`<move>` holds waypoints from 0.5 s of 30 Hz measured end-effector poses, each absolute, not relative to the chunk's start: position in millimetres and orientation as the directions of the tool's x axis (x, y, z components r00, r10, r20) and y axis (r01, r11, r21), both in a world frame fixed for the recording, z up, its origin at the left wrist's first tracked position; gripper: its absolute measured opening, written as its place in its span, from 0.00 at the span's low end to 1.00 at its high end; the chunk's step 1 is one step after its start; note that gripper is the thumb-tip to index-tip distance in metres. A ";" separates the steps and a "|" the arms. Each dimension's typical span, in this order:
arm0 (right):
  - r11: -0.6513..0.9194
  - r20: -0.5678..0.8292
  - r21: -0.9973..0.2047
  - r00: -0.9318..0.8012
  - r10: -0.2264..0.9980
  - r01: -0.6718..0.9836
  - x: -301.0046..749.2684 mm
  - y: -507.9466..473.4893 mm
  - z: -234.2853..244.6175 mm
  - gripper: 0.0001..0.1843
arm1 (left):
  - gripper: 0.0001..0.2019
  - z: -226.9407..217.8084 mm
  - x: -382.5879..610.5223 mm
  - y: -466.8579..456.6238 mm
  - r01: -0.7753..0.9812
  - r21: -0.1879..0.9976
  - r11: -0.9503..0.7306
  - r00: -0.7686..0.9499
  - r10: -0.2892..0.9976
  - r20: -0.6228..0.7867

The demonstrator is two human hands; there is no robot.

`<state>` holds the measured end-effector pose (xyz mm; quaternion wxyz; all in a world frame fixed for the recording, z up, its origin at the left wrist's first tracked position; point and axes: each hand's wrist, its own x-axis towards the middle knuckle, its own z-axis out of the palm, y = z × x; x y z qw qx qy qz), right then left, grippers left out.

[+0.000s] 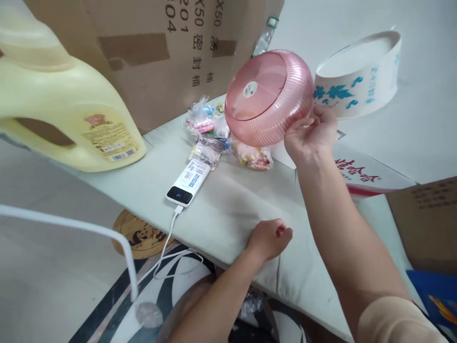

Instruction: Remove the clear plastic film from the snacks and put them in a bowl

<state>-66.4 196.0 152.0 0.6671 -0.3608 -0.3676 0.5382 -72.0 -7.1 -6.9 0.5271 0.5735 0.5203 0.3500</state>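
Note:
My right hand (pixel 310 137) grips the rim of a pink ribbed plastic bowl (pixel 267 95) and holds it tipped on its side, its base with a round sticker facing me, above a pile of small wrapped snacks (pixel 217 138). My left hand (pixel 270 237) rests as a loose fist on the pale cushion surface (pixel 228 205), fingers curled; nothing shows in it. A white power bank (pixel 188 183) with a dark display lies on the surface left of that hand, with a white cable (pixel 167 243) running off the near edge.
A large yellow detergent jug (pixel 64 105) stands at the left. A big cardboard box (pixel 160 52) stands behind. A white round paper tub (pixel 360 76) lies at the right, a printed carton (pixel 364 174) beneath it. A white bar (pixel 89 228) crosses the lower left.

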 end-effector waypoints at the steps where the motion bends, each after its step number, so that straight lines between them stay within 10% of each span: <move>1: 0.180 0.124 -0.879 0.153 0.980 -0.441 -59.2 188.7 153.6 0.05 | 0.13 -7.4 -72.1 -6.7 0.230 0.969 0.094 0.217 0.965 -0.145; 7: 0.307 0.226 -0.918 0.304 0.925 -0.252 38.2 112.0 166.1 0.08 | 0.13 -11.7 -71.3 -6.3 0.181 0.981 0.067 0.200 0.974 -0.104; 15: 0.214 0.423 -0.875 0.470 0.775 0.434 174.9 49.4 129.0 0.03 | 0.14 -7.2 -63.1 -2.6 0.235 0.972 0.012 0.182 0.982 -0.056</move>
